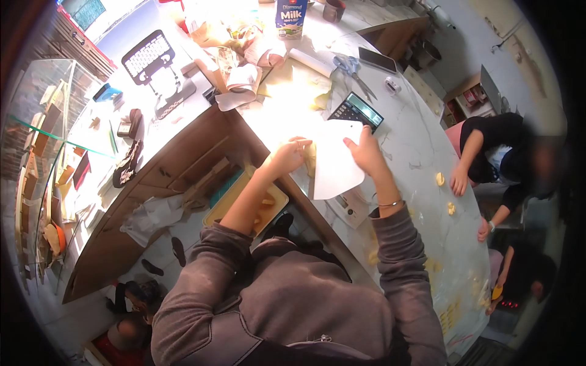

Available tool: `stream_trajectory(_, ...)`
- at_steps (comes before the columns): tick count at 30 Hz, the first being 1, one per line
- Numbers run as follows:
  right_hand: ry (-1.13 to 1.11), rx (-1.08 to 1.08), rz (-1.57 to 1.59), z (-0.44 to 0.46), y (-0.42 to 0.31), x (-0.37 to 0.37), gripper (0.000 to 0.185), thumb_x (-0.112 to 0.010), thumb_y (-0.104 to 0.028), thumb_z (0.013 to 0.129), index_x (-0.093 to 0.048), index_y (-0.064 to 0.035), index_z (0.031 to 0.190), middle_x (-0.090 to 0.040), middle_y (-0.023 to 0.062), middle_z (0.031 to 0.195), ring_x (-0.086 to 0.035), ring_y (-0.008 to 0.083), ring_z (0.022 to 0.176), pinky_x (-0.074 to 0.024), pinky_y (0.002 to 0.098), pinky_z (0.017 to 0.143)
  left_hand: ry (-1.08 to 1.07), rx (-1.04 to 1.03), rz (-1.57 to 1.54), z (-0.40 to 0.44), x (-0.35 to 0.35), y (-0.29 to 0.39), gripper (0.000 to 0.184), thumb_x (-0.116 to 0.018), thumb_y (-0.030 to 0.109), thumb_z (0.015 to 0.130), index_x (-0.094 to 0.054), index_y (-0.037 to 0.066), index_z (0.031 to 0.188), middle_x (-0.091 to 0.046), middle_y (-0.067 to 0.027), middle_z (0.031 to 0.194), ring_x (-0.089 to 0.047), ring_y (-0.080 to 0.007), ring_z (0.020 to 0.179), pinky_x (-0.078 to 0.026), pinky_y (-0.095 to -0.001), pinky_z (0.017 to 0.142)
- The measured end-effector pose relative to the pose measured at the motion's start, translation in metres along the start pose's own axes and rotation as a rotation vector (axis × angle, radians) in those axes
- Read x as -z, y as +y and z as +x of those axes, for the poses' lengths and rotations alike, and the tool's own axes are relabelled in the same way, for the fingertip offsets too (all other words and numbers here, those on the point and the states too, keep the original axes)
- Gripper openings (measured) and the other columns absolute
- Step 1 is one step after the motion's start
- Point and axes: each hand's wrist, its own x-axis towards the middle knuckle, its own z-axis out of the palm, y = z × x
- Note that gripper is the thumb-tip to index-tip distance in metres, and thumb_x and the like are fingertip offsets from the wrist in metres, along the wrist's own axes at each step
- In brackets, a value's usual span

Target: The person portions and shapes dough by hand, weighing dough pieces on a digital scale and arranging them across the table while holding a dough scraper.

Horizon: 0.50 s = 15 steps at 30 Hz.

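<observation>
My right hand grips the upper right edge of a white flat plastic scraper, with rounded corners and a small hole near the top. The thumb lies on its face. My left hand is beside the scraper's left edge, its fingers curled together in a pinch. Against that edge, by the fingertips, is a yellowish soft strip, perhaps dough; glare hides what exactly the fingers hold. Just beyond the scraper lies a calculator. A white device like a kitchen scale sits partly behind the scraper.
Scissors, a phone and a milk carton are on the marble counter. Small yellow lumps lie towards the right, where other people's hands rest at the edge. A yellow tray is below my left arm.
</observation>
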Motion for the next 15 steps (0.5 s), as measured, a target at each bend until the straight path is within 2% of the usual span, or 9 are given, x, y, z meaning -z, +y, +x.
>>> stream_trajectory(2,0.010,0.008,-0.037,-0.005,-0.015,-0.017,0.053,-0.058,-0.013,0.080,-0.033,0.0169,0.116,-0.057,0.0331,0.084,-0.060,0.0416,0.081,-0.0497,0.0423,0.070,0.058,0.024,-0.019,-0.008,0.004,0.002,0.040,-0.058,0.004,0.071,-0.057,0.000,0.111,-0.057,-0.0161,0.110,-0.058,-0.0290,0.095,-0.046,-0.0314,0.082)
stream_trajectory(5,-0.051,-0.037,-0.171,-0.011,-0.039,-0.027,0.055,-0.056,-0.013,0.080,-0.029,0.0166,0.119,-0.058,0.0321,0.082,-0.060,0.0415,0.077,-0.0501,0.0428,0.068,0.068,0.073,-0.023,-0.015,0.008,0.004,0.041,-0.059,0.005,0.070,-0.057,-0.001,0.110,-0.056,-0.0172,0.113,-0.058,-0.0299,0.096,-0.046,-0.0326,0.083)
stream_trajectory(9,-0.091,-0.064,-0.259,-0.013,-0.055,-0.049,0.055,-0.056,-0.015,0.082,-0.030,0.0165,0.118,-0.059,0.0296,0.076,-0.061,0.0411,0.072,-0.0509,0.0434,0.064,0.071,0.022,0.080,-0.021,0.016,0.005,0.043,-0.063,0.007,0.069,-0.057,-0.001,0.110,-0.055,-0.0183,0.113,-0.055,-0.0323,0.100,-0.044,-0.0343,0.086)
stream_trajectory(13,-0.125,-0.066,-0.338,-0.013,-0.076,-0.059,0.056,-0.050,-0.010,0.082,-0.026,0.0184,0.123,-0.060,0.0263,0.072,-0.062,0.0385,0.069,-0.0517,0.0427,0.059,0.078,0.039,0.083,-0.022,0.020,0.006,0.046,-0.067,0.009,0.067,-0.056,0.000,0.110,-0.057,-0.0178,0.111,-0.056,-0.0313,0.099,-0.044,-0.0325,0.085)
stream_trajectory(14,-0.184,-0.121,-0.334,-0.012,-0.089,-0.054,0.051,-0.047,-0.006,0.081,-0.030,0.0153,0.124,-0.062,0.0252,0.080,-0.063,0.0361,0.076,-0.0520,0.0409,0.066,0.075,0.059,0.078,-0.020,0.021,0.004,0.045,-0.067,0.010,0.067,-0.056,-0.001,0.109,-0.057,-0.0183,0.110,-0.056,-0.0312,0.098,-0.044,-0.0324,0.084)
stream_trajectory(15,-0.186,-0.111,-0.334,-0.010,-0.095,-0.054,0.050,-0.047,-0.005,0.081,-0.030,0.0157,0.123,-0.062,0.0250,0.080,-0.063,0.0358,0.076,-0.0520,0.0406,0.065,0.071,0.078,0.072,-0.017,0.022,0.004,0.044,-0.067,0.011,0.067,-0.057,-0.001,0.108,-0.057,-0.0189,0.109,-0.057,-0.0311,0.097,-0.044,-0.0324,0.084)
